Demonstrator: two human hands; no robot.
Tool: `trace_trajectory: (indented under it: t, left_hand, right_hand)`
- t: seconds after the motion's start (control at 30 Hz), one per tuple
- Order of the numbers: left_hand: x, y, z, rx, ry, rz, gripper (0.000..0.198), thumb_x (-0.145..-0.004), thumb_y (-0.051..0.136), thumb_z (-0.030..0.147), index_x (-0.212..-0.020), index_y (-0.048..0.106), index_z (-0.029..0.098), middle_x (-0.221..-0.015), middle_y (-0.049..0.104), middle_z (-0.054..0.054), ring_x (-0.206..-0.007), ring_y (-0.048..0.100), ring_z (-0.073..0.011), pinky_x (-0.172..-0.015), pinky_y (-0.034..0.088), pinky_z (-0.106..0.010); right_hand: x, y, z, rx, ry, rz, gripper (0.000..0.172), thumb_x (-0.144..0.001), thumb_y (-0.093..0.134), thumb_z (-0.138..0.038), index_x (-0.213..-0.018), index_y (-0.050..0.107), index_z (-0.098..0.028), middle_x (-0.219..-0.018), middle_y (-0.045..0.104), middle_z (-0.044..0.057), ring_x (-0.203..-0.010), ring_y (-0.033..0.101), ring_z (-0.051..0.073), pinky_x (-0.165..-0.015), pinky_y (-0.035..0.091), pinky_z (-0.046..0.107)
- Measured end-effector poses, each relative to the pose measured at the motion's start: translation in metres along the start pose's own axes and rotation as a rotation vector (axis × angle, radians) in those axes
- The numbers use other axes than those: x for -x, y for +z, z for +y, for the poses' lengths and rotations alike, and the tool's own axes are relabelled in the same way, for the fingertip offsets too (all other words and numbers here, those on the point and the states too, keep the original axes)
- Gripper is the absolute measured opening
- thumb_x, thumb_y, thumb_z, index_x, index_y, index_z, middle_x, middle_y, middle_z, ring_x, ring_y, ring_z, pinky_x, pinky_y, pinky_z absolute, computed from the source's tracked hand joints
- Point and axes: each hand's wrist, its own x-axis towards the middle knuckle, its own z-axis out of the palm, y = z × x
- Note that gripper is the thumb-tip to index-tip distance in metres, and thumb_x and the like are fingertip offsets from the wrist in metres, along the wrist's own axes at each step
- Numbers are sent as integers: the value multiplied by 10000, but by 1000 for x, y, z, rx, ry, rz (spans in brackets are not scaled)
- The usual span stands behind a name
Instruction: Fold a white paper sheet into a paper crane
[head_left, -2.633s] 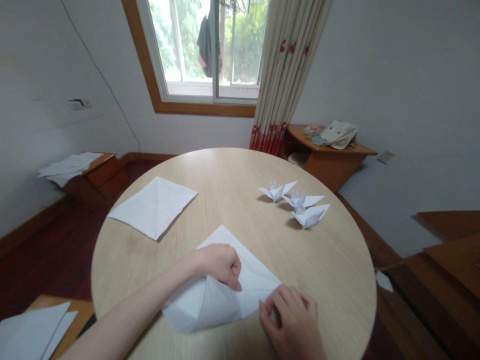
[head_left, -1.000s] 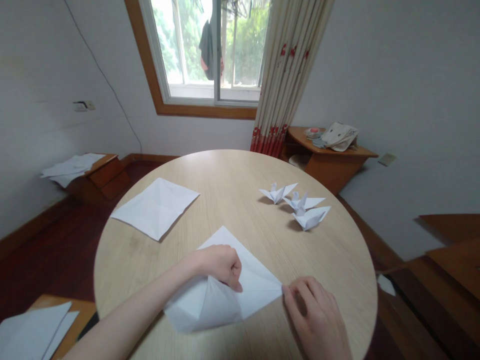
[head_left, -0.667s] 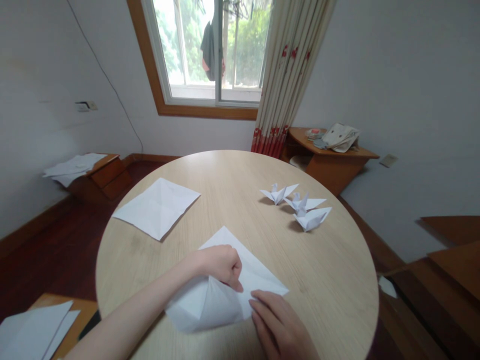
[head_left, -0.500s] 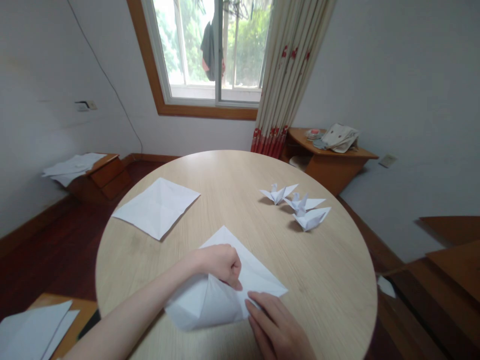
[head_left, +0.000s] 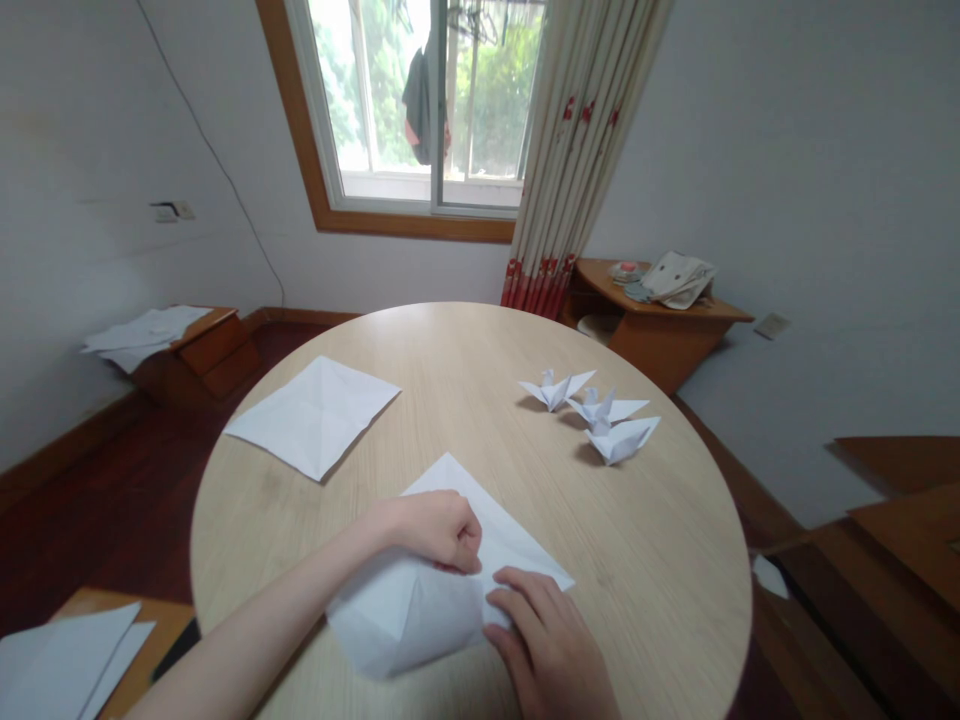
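Observation:
A white sheet of paper (head_left: 510, 530) lies cornerwise in front of me, its near part folded and slightly bulging. My left hand (head_left: 441, 530) is closed in a fist and rests on the middle of the sheet, its knuckles against the surface. Beside it, my right hand (head_left: 547, 630) has its fingers bent over the sheet's right part, with the thumb at the near edge, pinching the paper. Three folded paper cranes (head_left: 619, 440) stand at the right side of the round table (head_left: 465, 370). Another creased white sheet (head_left: 319, 410) lies flat at the left.
More white sheets (head_left: 64, 660) rest on a wooden surface at the lower left. A low cabinet (head_left: 214, 350) with papers on top stands at the left wall. Beyond the table's right far edge is a corner shelf (head_left: 660, 330) bearing a cloth bag (head_left: 679, 278), near a curtain (head_left: 585, 150).
My right hand has shifted slightly up and left over the paper, with its fingers more bent. The raised near part of the sheet has flattened somewhat. My left fist has barely moved.

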Motion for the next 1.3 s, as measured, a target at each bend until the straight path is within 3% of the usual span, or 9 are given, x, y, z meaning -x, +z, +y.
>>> trace_trajectory:
  t: [0.23,0.4,0.6,0.77,0.87,0.97,1.13,1.3]
  left_hand:
    - [2,2,-3,39,-3,45,122,-675,582,123,-571,559,182,-473,525,78,-516,527,-96,-524,377,-183]
    - [3,2,-5,16,29,105,96,-671,585,126,-595,566,183,-480,519,77,-496,501,-92,-499,361,-179]
    - [2,3,-3,-68,72,205,81,-700,601,94,-656,612,162,-550,534,73,-521,468,-74,-503,326,-169]
    - [1,4,3,-137,99,254,114,-713,563,60,-688,624,152,-555,516,69,-508,435,-70,-493,314,-170]
    - [0,4,3,-131,122,267,122,-717,555,72,-733,646,153,-582,542,55,-527,462,-79,-502,329,-173]
    - [-2,5,0,-111,135,258,166,-714,556,84,-805,672,158,-630,591,39,-568,516,-96,-529,362,-179]
    - [-1,4,1,-216,169,266,218,-697,589,93,-876,685,172,-762,639,8,-698,579,-135,-612,423,-199]
    - [8,3,10,-362,134,261,196,-734,623,128,-915,677,183,-921,650,-22,-868,609,-183,-761,472,-253]
  right_hand:
    - [-4,1,4,-3,-70,-5,253,-1005,357,-259,-1129,561,-172,-967,714,67,-871,661,186,-754,513,288]
    - [-6,-3,5,10,-95,3,238,-999,381,-253,-1108,580,-180,-939,721,53,-836,655,181,-742,471,303]
    - [-4,-5,9,-64,-73,33,277,-961,388,-127,-1045,625,-244,-881,720,9,-812,654,162,-823,430,331]
    - [-3,-9,13,-208,-103,34,271,-933,427,-94,-1013,641,-238,-804,707,0,-753,661,146,-750,498,296]
    - [-2,-13,17,-266,-94,-9,244,-934,458,-107,-1022,650,-229,-848,723,19,-782,683,144,-702,544,249]
    - [2,-16,23,-239,-94,-103,275,-920,466,-97,-1046,672,-228,-1027,738,45,-942,695,156,-789,566,241]
    - [8,-18,35,-162,-160,-304,402,-861,505,-73,-1182,652,-265,-1258,645,34,-1216,565,220,-958,521,370]
    - [12,-17,39,-102,-194,-398,513,-853,517,-78,-1320,553,-286,-1347,562,31,-1285,483,241,-1000,488,425]
